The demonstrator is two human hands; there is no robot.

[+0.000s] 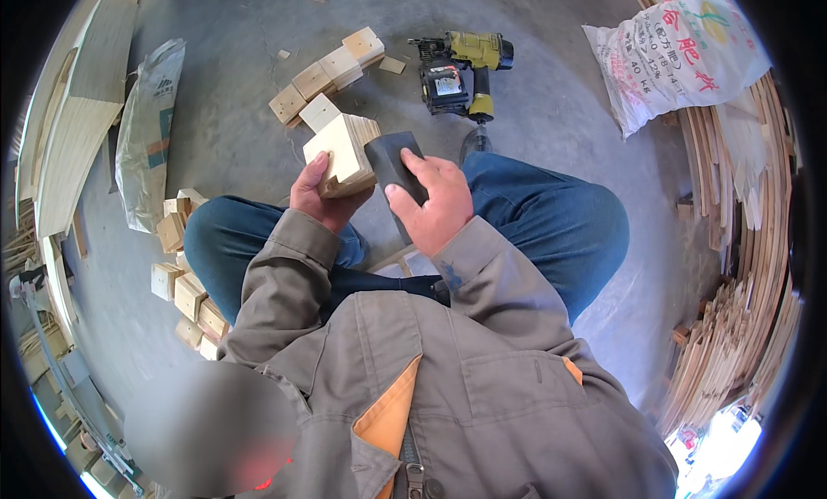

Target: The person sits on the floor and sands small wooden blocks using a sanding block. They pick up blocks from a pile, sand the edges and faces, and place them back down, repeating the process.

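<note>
My left hand (319,198) grips a pale plywood block (338,148) from below and the left, thumb along its near side. A dark grey sanding block (394,161) is in my right hand (438,204), with the thumb and a finger on its upper face. It lies against or very close to the plywood block's right side; whether they touch is hard to tell. The fingers under both pieces are hidden. Just beyond the plywood block, a row of similar wooden blocks (312,81) lies on the floor.
A yellow and black nail gun (472,55) rests on the concrete floor ahead. More wooden blocks (189,294) are piled by my left knee. At left are large boards (86,111) and a plastic sack (153,142); at right, a white sack (676,60) lies on wood strips (732,327).
</note>
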